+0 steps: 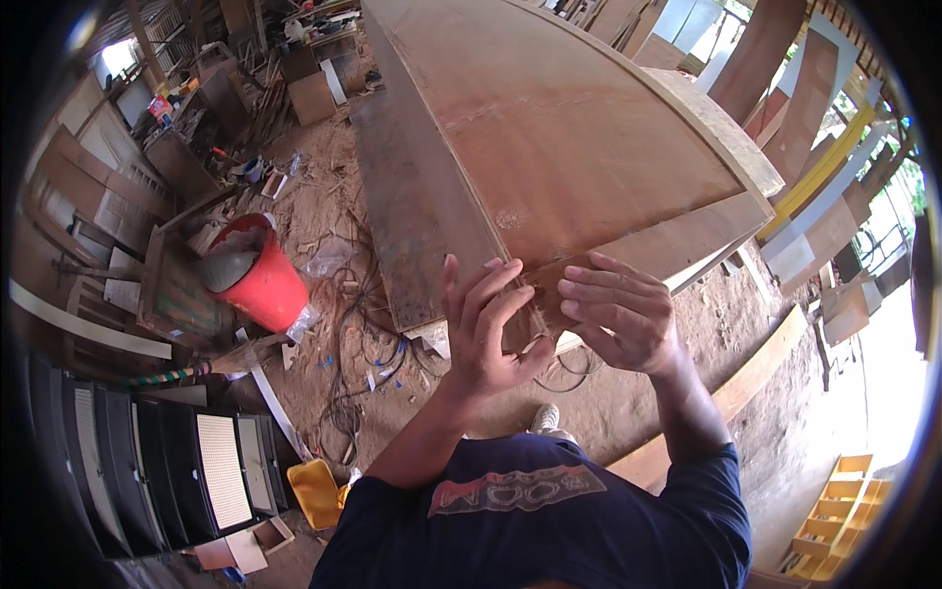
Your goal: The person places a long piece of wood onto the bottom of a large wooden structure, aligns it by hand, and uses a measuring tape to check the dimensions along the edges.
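Note:
In front of me lies a large wooden cabinet-like piece (589,157), its broad brown face framed by raised edge strips. Over its near left corner, my left hand (491,334) has its fingers bent and spread, with the thumb pointing right. My right hand (623,309) is just to the right, its fingers stretched toward the left one above the near edge strip (677,236). Nothing shows in either hand. Whether the fingertips touch the wood I cannot tell. Part of the corner is hidden behind the hands.
To the left, a red bucket (265,285) stands near tangled dark cables (343,383) on a dusty floor. Black-framed panels (157,461) and a yellow plastic object (314,494) are lower left. A long board (756,373) lies at right, near a yellow rack (834,510).

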A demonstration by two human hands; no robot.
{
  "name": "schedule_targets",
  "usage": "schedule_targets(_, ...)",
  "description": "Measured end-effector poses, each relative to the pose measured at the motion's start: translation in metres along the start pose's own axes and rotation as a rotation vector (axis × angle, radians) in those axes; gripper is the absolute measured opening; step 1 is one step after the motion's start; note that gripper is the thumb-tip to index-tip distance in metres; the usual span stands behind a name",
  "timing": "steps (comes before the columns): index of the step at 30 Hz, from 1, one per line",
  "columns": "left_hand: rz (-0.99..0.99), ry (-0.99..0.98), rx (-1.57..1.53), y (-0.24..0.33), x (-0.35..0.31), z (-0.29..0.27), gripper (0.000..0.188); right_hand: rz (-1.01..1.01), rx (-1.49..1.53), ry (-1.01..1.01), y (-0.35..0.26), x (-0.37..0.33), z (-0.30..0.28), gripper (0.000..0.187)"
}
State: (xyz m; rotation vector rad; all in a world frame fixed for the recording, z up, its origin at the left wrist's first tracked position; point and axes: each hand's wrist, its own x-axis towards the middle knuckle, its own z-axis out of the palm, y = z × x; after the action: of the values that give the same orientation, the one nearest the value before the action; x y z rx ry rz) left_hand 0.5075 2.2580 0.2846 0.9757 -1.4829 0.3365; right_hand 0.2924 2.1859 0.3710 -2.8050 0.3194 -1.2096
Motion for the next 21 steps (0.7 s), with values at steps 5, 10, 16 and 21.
schedule_targets(5,0.046,-0.105,-0.035,0.003,0.007,-0.001,0.058,0.047,-0.056,0.135,-0.01,-0.009,-0.002,0.03)
schedule_targets(10,0.102,-0.041,-0.086,-0.006,-0.001,0.011,0.051,0.213,-0.191,0.267,-0.017,-0.045,-0.013,0.029)
schedule_targets(16,0.087,0.035,-0.102,-0.005,-0.014,0.031,0.056,0.383,-0.337,0.349,0.013,-0.112,-0.064,0.027)
schedule_targets(21,0.026,0.093,0.013,-0.004,-0.028,0.036,0.053,0.499,-0.464,0.487,0.081,-0.176,-0.14,0.027)
